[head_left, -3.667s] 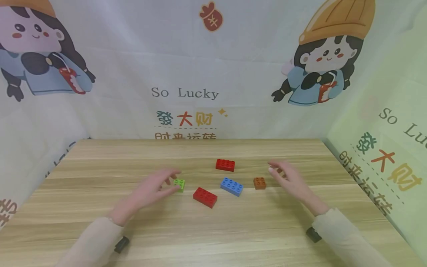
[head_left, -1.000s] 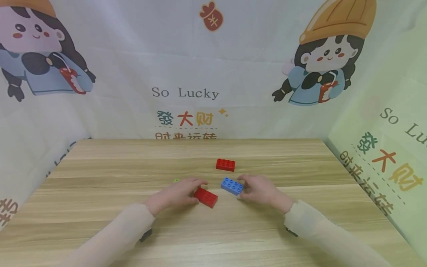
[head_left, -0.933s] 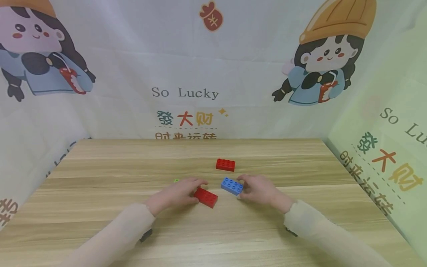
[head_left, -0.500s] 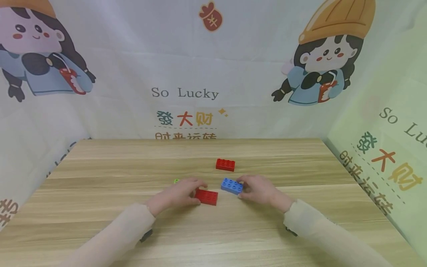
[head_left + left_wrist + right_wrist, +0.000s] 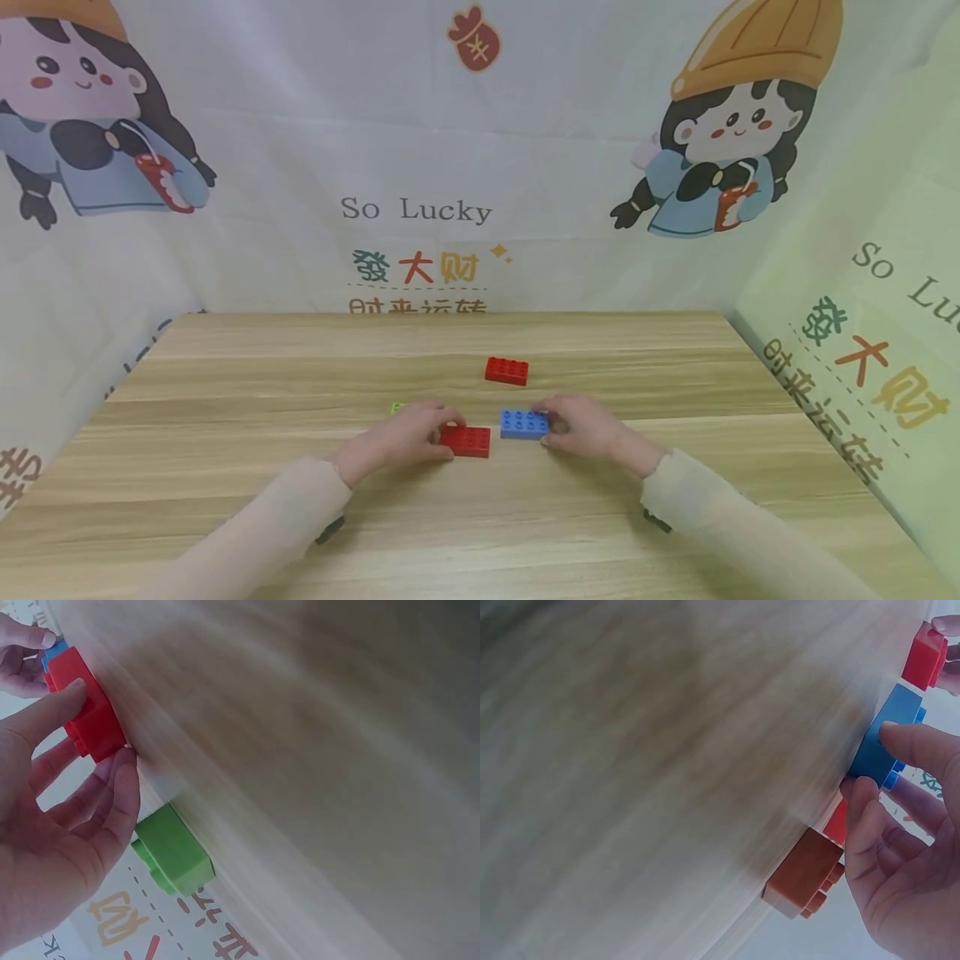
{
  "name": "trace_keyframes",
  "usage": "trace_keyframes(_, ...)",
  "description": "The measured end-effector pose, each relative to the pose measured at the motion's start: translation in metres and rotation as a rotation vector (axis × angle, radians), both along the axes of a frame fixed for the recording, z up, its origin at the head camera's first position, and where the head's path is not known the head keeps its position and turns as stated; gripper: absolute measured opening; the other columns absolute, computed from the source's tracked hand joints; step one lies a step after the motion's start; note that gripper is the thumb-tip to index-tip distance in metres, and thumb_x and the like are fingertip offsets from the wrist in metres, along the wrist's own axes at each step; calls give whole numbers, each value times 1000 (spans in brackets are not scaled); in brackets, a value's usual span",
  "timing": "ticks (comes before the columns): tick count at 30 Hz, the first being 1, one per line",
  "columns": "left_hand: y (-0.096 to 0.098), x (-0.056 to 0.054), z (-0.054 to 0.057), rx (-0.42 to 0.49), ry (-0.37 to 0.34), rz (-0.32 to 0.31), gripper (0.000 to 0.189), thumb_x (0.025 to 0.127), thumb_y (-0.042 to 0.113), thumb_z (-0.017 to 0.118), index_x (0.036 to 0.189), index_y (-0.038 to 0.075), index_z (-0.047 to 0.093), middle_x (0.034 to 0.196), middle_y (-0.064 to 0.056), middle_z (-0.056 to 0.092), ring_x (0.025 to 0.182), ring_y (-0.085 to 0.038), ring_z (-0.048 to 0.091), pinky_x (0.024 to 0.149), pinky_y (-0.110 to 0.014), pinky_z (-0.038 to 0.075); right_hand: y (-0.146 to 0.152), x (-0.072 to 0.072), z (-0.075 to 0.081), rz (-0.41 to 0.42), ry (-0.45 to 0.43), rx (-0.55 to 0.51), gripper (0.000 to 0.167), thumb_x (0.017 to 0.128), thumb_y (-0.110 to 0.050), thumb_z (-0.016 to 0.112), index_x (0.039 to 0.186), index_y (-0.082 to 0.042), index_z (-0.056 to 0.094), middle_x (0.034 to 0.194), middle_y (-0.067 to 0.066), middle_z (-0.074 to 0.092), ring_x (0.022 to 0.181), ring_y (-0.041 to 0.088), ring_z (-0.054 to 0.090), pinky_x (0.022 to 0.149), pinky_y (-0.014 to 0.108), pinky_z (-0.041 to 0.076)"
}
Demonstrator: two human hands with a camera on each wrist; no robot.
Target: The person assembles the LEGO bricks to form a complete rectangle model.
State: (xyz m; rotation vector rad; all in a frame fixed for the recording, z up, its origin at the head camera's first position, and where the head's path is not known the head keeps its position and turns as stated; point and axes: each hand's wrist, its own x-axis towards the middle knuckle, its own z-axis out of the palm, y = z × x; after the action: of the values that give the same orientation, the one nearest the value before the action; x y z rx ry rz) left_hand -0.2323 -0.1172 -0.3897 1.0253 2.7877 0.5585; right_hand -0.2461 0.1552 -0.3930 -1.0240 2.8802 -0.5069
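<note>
In the head view my left hand (image 5: 408, 432) pinches the left end of a red toy brick (image 5: 469, 442), thumb on its near side and fingers at the far side. A blue toy brick (image 5: 521, 424) has its right end between the thumb and fingers of my right hand (image 5: 583, 427). Both bricks lie studs up on the table, roughly in line, with a small gap between them. Behind my left hand a small green brick (image 5: 176, 850) is mostly hidden in the head view. A small brown brick (image 5: 805, 874) shows near my right hand only in the right wrist view.
A second red brick (image 5: 507, 371) lies farther back on the wooden table (image 5: 480, 533), behind the blue one. White printed cloth (image 5: 570, 167) hangs along the table's back edge and both sides.
Both hands came inward from the sides and took hold of the red and blue bricks. The red brick turned nearly square to me, then the blue one turned likewise, shifting slightly nearer.
</note>
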Motion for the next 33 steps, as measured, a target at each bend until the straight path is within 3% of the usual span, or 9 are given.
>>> trace_keyframes(14,6,-2,-2,1,-3,62,37,76,21,69,110,12,57,93,1,54,68,-8,47,64,-25,42,3,4,2,17,-55,-24,43,77,-14,66,117,-4,54,107,7,57,95,19,53,81,36,41)
trace_keyframes(33,13,-4,-2,-41,56,47,39,77,25,68,112,11,57,95,-1,54,70,-10,47,67,-27,42,3,2,2,39,-66,-32,43,77,-16,66,117,-6,55,107,3,58,87,12,51,75,30,42)
